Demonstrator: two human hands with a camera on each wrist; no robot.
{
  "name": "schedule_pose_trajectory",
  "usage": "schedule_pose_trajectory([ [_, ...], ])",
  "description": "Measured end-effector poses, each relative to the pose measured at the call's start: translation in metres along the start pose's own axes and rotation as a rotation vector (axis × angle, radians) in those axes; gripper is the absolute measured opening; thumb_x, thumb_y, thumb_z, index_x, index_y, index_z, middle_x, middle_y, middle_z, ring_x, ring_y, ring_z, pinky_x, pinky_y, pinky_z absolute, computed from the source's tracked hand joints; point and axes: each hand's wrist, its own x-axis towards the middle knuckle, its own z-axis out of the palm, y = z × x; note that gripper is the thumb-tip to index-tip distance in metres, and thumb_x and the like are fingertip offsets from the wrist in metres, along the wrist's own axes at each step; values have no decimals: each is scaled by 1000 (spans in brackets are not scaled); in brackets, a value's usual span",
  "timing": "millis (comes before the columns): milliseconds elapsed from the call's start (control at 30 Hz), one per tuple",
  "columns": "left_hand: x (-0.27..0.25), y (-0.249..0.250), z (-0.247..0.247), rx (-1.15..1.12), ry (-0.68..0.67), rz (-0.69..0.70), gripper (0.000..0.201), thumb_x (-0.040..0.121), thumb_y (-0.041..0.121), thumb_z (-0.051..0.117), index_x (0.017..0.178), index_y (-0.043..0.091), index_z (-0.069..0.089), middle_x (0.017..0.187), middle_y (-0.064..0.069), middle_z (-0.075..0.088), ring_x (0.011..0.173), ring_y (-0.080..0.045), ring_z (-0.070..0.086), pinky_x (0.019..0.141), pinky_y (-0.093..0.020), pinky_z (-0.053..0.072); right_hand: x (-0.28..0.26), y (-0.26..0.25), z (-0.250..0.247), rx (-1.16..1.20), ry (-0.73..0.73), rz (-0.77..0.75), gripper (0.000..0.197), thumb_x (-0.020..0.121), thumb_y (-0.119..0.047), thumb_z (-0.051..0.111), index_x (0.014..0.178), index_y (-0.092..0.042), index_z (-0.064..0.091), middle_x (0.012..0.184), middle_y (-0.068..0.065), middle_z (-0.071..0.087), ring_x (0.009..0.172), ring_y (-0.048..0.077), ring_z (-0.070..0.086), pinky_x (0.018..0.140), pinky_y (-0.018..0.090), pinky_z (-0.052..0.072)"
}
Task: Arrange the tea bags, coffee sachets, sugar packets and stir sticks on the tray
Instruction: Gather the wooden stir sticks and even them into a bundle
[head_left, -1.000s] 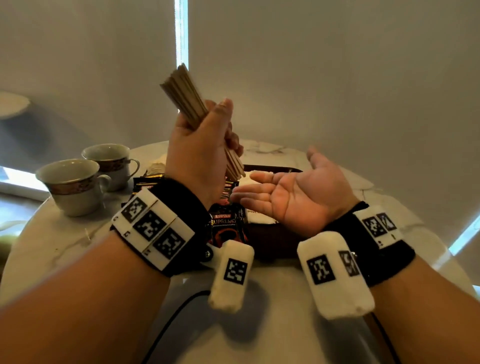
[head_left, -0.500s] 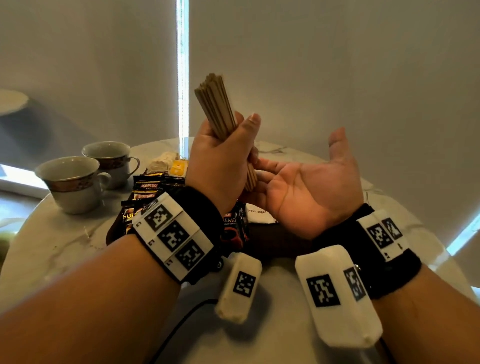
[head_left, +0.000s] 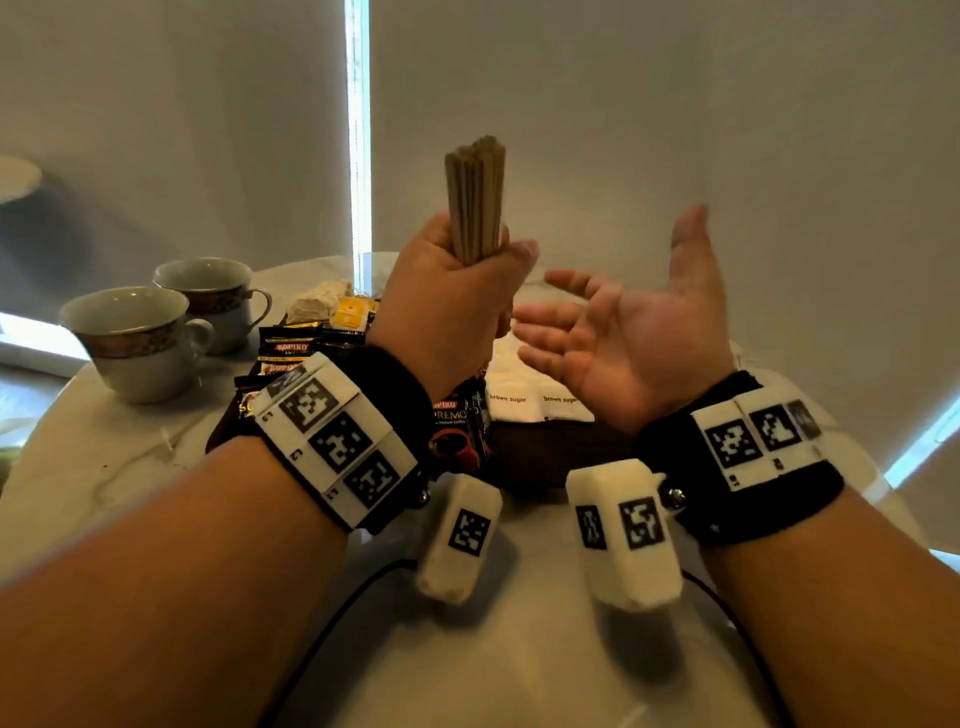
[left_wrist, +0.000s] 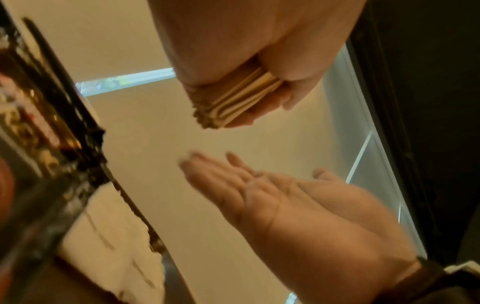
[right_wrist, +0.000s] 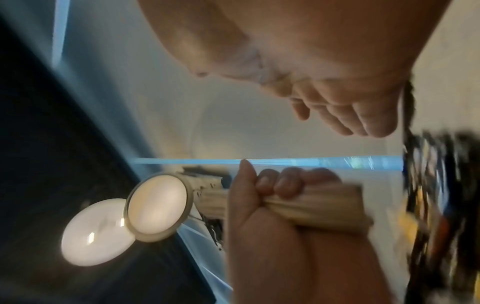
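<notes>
Stir sticks (head_left: 475, 200) now upright; marble table (head_left: 104, 467); blinds (head_left: 623, 130)

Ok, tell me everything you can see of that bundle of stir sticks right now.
The stir sticks are a tight bundle of thin, flat, pale wooden strips, ends roughly level. It stands almost upright, raised above the tray, and touches nothing but the left hand, whose fingers curl round its lower half. The upper part sticks out above the fist; a short lower end pokes out below. The right hand waits open beside it, not touching.
</notes>
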Motion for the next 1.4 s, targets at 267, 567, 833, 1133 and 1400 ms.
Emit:
schedule_pose_trajectory([
  [267, -5, 13, -2, 704, -435, -118, 25, 95, 28, 68, 83, 38, 49, 76, 8, 58, 58, -3, 56, 47, -13, 41, -16, -26, 6, -660, 212, -572, 119, 64, -100, 11, 154, -24, 31, 163, 4, 28, 152, 22, 20, 123, 53, 12],
  [567, -9, 18, 2, 855, -548, -156, 15, 93, 25, 69, 94, 34, 57, 79, 7, 60, 69, -7, 57, 57, -21, 39, -6, -10, -1, -899, 65, -509, 141, 37, -108, 12, 156, -33, 26, 163, -10, 26, 146, 3, 20, 118, 43, 14],
  [833, -8, 15, 3, 653, -535, -211, 17, 95, 27, 68, 89, 34, 54, 76, 7, 59, 62, -6, 56, 54, -17, 44, -7, -5, 7, -719, 169, -398, 120, 60, -102, 10, 148, -25, 41, 155, 8, 41, 143, 21, 35, 113, 42, 27],
  [1133, 8, -3, -5, -476, -141, -363, 33, 100, 38, 57, 76, 16, 52, 68, 0, 52, 69, -18, 58, 59, -34, 53, -8, 9, 8, -562, -77, -80, 41, 81, -33, 73, 110, -8, 58, 89, 5, 70, 79, 23, 67, 67, 38, 52],
  [1400, 4, -11, -1, -468, -313, -490, 47, 99, 51, 52, 89, 6, 61, 66, -8, 56, 49, -22, 57, 46, -30, 44, -7, 24, 15, -517, -102, -207, 28, 80, -10, 71, 103, -9, 54, 88, 17, 61, 59, 24, 63, 46, 32, 46],
])
